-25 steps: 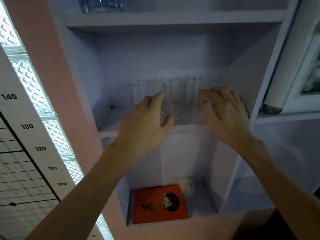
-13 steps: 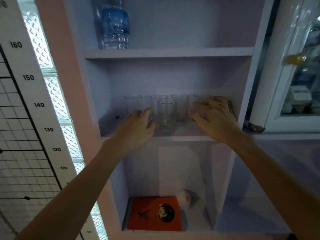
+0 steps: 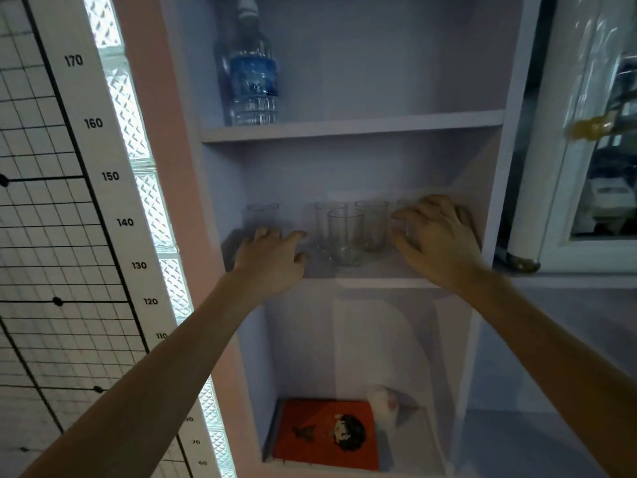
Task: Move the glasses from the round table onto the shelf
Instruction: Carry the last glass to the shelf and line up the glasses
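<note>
A: What's nearest you?

B: Your two forearms, reaching up. Your left hand point(image 3: 272, 257) lies spread and released on the shelf point(image 3: 362, 272) edge, in front of the leftmost glass point(image 3: 262, 215). Your right hand point(image 3: 437, 236) curls around the rightmost glass point(image 3: 405, 215); I can't tell whether you're gripping it.

A: And the rest?

B: Three more glasses point(image 3: 345, 236) stand upright between your hands. Below, an orange book point(image 3: 327, 434) lies flat. Above, a water bottle point(image 3: 253, 67), blue label unreadable. The height chart point(image 3: 113, 188) on your left reads 110 through 170.
</note>
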